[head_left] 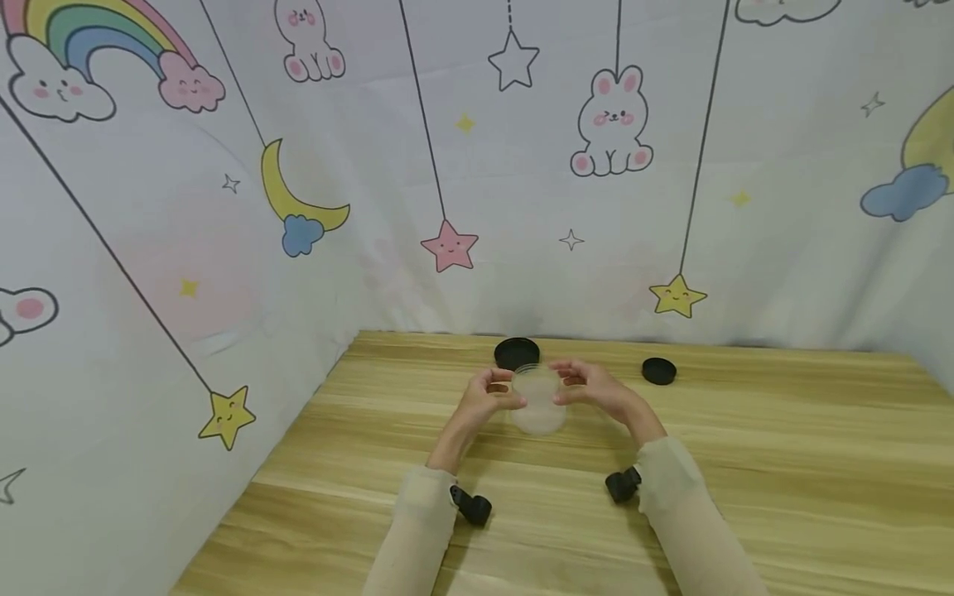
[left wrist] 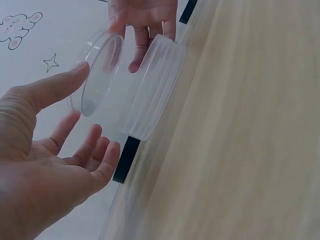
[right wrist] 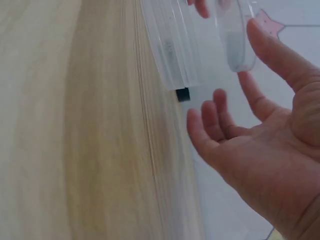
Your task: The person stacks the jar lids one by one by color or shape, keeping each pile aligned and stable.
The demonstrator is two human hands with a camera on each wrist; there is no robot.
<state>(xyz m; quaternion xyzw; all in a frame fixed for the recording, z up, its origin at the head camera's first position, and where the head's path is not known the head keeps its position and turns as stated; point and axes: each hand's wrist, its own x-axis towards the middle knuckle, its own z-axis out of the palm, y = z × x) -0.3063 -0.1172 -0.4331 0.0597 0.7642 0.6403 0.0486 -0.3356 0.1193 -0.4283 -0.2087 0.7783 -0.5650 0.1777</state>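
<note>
We pinch the clear round lid (left wrist: 100, 82) at opposite edges, left grip (head_left: 480, 401) and right grip (head_left: 599, 393), presumably keeping it steady above the clear container (left wrist: 159, 90).

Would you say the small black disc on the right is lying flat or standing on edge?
Lying flat on the table: in the head view, the small black disc shows its round face upward.

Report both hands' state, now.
Left hand: closed, pinching a clear round plastic piece by its edge.
Right hand: closed, pinching the same piece from the opposite side.
</note>
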